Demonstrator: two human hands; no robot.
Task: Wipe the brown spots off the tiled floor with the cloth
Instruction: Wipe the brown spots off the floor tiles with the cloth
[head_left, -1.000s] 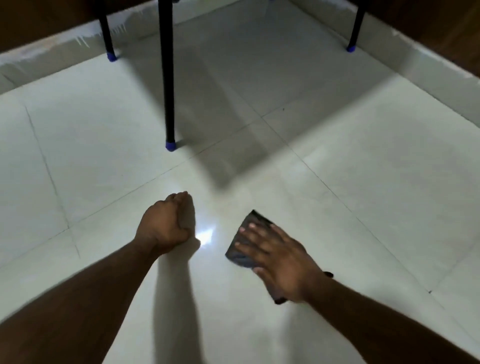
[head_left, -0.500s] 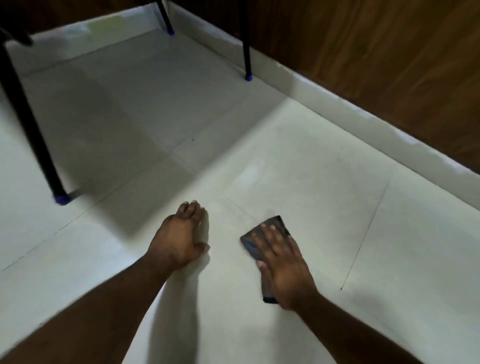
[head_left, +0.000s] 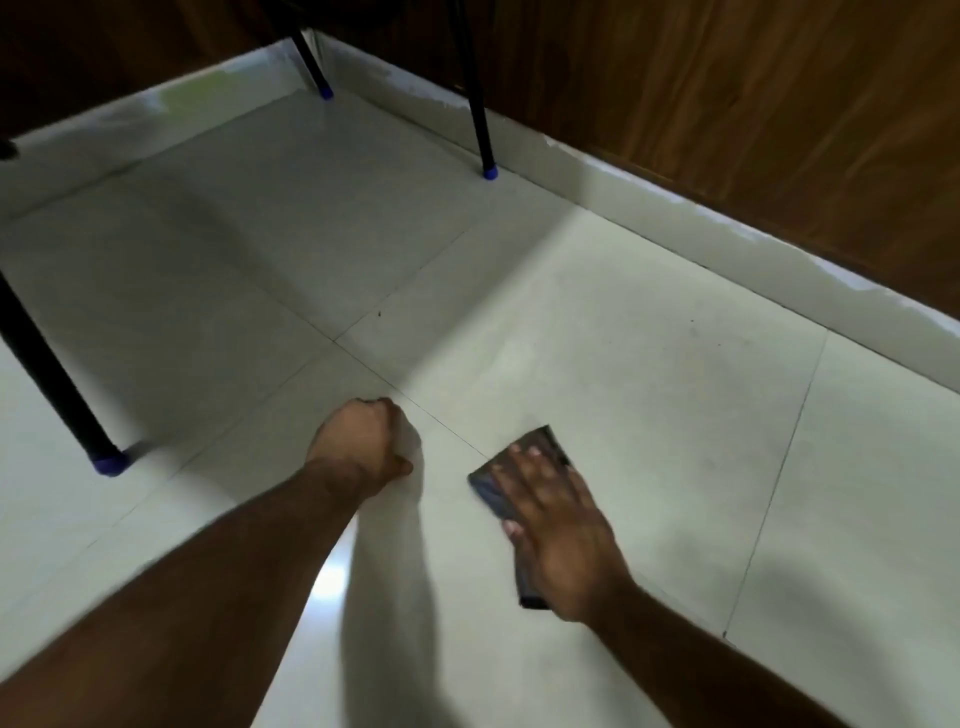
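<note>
My right hand (head_left: 558, 525) lies flat with straight fingers on a dark grey cloth (head_left: 493, 480), pressing it onto the pale tiled floor (head_left: 623, 364). Most of the cloth is hidden under the palm; its far corner and near end stick out. My left hand (head_left: 363, 447) is curled into a fist and rests on the floor to the left of the cloth, holding nothing. A tiny dark speck (head_left: 380, 314) sits on the tile farther ahead, and faint specks (head_left: 691, 320) dot the tile to the right.
Black furniture legs with blue caps stand at the left (head_left: 106, 462), at the back (head_left: 325, 93) and at the back right (head_left: 488, 172). A white skirting (head_left: 727, 244) below a brown wooden wall (head_left: 727, 104) runs along the right.
The view has swung right towards the wooden wall. My left hand, flat half a second ago, is curled into a fist again. My right hand stays flat on the cloth.
</note>
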